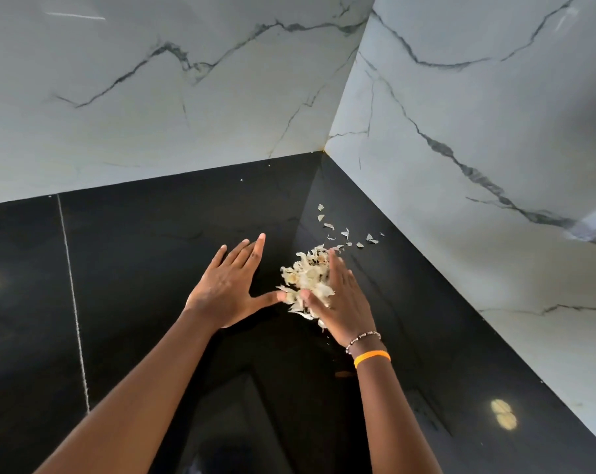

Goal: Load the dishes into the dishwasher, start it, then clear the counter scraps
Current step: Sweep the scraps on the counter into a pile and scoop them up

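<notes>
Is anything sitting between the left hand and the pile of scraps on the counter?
Nothing visible does. Only bare black counter lies between the left hand and the scrap pile; its thumb tip already reaches the pile's edge. The right hand flanks the other side.

Scraps under the hand: we see the right hand [341, 299] covering the right side of the pile of scraps [305, 280], so we cannot tell how far the pile runs beneath it.
Kind of scraps: pale, papery flakes; we cannot tell what they come from.
Loose flakes [346, 232]: too small for us to count surely.
Arms: both are cut off by the bottom edge.
Counter [153, 268]: it runs out of view at left, bottom and right.
Walls [478, 114]: cut off at the top.
</notes>
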Available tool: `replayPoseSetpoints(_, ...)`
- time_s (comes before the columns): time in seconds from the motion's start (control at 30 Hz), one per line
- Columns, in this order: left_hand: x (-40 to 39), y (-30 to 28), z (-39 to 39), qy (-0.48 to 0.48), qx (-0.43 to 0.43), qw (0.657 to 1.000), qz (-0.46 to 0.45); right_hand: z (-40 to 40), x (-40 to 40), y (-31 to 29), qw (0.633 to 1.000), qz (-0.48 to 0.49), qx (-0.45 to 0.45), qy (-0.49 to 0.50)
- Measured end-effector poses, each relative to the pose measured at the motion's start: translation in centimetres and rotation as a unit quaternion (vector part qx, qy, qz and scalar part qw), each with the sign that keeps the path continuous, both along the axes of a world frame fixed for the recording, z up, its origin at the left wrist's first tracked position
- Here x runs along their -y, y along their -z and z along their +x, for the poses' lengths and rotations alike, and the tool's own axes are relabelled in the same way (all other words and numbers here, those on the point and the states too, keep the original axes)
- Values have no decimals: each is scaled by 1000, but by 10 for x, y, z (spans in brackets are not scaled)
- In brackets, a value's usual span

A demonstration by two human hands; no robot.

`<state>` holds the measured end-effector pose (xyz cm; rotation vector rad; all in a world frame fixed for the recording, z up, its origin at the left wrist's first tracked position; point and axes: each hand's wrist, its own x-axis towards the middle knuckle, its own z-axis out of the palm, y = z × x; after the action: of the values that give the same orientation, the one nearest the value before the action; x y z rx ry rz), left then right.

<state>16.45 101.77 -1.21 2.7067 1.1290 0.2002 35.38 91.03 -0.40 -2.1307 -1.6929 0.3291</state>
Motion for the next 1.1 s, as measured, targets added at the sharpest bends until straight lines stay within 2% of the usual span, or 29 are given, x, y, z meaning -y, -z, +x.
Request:
replayPoseSetpoints(0.07, 0, 0, -2, 1, 10, 1000, 3, -15, 2, -5, 995, 18, -82, -45)
replayPoseSetpoints(0.13, -3, 1, -2, -1, 33, 999, -4, -12, 5, -6, 986, 50, -154, -36)
replayPoseSetpoints(0.17, -3, 2, -2, -1, 41, 999, -6, -2, 4, -6, 985, 71, -158, -7)
replayPoseSetpoints(0.23, -3, 4, -1, 0, 54, 998, -11, 32, -7, -6, 987, 93, -110, 70)
replayPoseSetpoints(0.33, -4, 4, -2, -2, 48, 999, -19, 82, -32, -1, 983, 52, -79, 157)
replayPoseSetpoints(0.47, -3, 5, -2, -3, 50, 998, -24, 117, -71, 7, 973, 1, -64, 220)
replayPoseSetpoints(0.53, -4, 5, -1, -1, 48, 999, -15, 119, -80, 7, 980, -45, -22, 192)
replayPoseSetpoints(0.6, -3, 5, 0, -9, 51, 999, -7, 109, -77, 9, 990, -62, -4, 123)
replayPoseSetpoints(0.77, -1, 3, 1, -110, 76, 991, -1, 43, -39, 0, 999, -28, -29, -26)
replayPoseSetpoints(0.83, -2, 1, 3, -183, 80, 980, -8, 17, -23, -8, 994, -24, -81, -69)
replayPoseSetpoints(0.93, -2, 0, 6, -251, 66, 965, -25, 2, -16, -8, 966, -20, -220, -135)
replayPoseSetpoints(1.0, -4, 0, 7, -251, 49, 966, -23, 13, -39, -12, 967, 21, -226, -119)
replayPoseSetpoints(1.1, -5, 2, 5, -243, 38, 969, -19, 51, -92, -13, 987, 52, -150, 23)
